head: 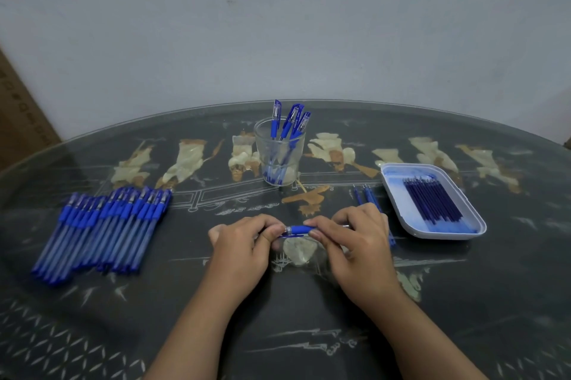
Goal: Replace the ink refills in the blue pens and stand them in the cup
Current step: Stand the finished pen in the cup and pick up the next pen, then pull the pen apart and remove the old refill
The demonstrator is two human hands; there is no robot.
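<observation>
**Both hands on one pen, mid-table**

From my seat at the feed, I'm looking down on both hands meeting at the centre of the table point(309, 333). The left hand point(244, 243) has its fingers curled, thumb and forefinger pinching one end of a blue pen point(298, 229). The right hand point(355, 237) is curled round the other end, fingertips on the blue grip section. The pen lies level between them, just above the glass top; a silver ring shows right by the left fingertips. Whether the barrel is joined or parted there, I cannot tell.

Behind the hands stands the clear cup point(279, 157), upright, with a few capped pens point(290, 120) leaning in it, caps up.

Over on the left, a long row of blue pens point(105, 231) lies side by side on the table, well apart from the hands.

On the right sits a white tray point(448, 235), its floor stained blue, holding a bundle of dark blue refills point(432, 200) laid parallel. Between the tray and the right hand, a few loose refills point(367, 194) lie on the table, partly hidden behind the knuckles.

A cardboard box point(18, 120) edges in at far left.
</observation>
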